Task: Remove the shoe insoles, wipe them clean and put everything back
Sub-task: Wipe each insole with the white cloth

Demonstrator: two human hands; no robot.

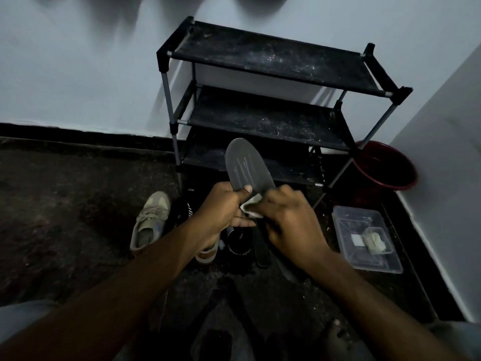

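Observation:
My left hand [223, 204] grips a dark grey insole [246, 165] by its lower part, thumb on top, so the toe end points up and away. Pale streaks mark its surface. My right hand [289, 222] holds a small white wipe [251, 207] against the insole's lower end, fingers curled over it. Below my hands, on the floor, lie a beige sneaker [151, 222], a black shoe [238, 243] with white print, and another dark insole [261, 248] lying flat beside it.
A black three-tier shoe rack [265, 118] stands against the wall just behind the insole. A red basin [385, 168] sits in the corner at right. A clear plastic tray [367, 238] with folded wipes lies on the floor at right. Dark carpet covers the floor.

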